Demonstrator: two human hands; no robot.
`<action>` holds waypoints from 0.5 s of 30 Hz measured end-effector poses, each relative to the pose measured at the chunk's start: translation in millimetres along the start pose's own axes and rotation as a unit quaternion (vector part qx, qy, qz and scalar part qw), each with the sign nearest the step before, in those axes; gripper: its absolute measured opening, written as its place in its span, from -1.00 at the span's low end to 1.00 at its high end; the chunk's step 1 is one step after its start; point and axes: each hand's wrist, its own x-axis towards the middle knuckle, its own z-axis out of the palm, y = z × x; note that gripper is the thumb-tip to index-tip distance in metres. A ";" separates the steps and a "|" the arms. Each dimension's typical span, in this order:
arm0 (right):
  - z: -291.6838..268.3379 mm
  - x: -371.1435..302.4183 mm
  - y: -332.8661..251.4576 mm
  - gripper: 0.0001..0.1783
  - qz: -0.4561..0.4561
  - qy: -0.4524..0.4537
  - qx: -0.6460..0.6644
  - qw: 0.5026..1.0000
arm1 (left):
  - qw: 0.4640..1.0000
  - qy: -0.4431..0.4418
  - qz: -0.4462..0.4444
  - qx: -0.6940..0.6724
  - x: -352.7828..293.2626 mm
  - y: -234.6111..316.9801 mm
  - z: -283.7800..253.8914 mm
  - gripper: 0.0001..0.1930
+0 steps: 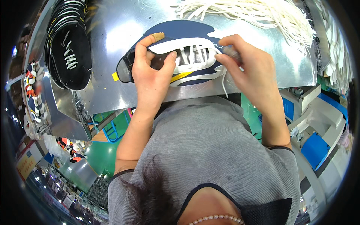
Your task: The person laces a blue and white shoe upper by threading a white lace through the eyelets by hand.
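A navy shoe upper (176, 28) lies flat on the metal table, with black at one end, white trim and a small yellow tab. White shoelace (193, 54) crosses its opening in several rows. My left hand (152, 75) grips the upper by the edge of its opening, thumb and fingers on either side; a tan wrap covers one fingertip. At the right end of the lacing, my right hand (253, 69) is closed in a pinch at the shoelace. A loose lace end hangs below those fingers, over the table's near edge. Something grey between the right fingers is blurred.
Stacked black shoe uppers (69, 56) stand on the left of the metal table (112, 93). A heap of white laces (258, 18) spreads over the far right. More laces hang beyond the right edge. A blue stool (110, 129) stands below left.
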 end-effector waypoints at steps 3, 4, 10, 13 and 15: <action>2.6 -4.8 15.0 -0.72 0.090 0.000 0.068 0.994 | 1.000 0.011 -0.008 0.025 5.8 4.0 7.1 -0.57; 13.1 -7.2 19.4 -0.70 0.071 0.016 0.058 0.996 | 1.000 -0.005 -0.020 0.005 9.0 3.7 6.0 -0.56; 38.1 -6.2 47.5 -0.73 0.037 0.076 0.088 0.993 | 0.958 -0.169 -0.113 -0.203 20.5 5.5 -37.8 -0.48; 39.7 -6.0 53.7 -0.80 0.056 0.099 0.217 0.969 | 0.979 -0.169 0.033 0.111 -7.1 25.5 -38.0 -0.45; 27.0 -4.7 47.5 -0.84 0.113 0.090 0.355 0.924 | 0.900 -0.208 0.197 0.329 -19.7 37.1 -32.9 -0.43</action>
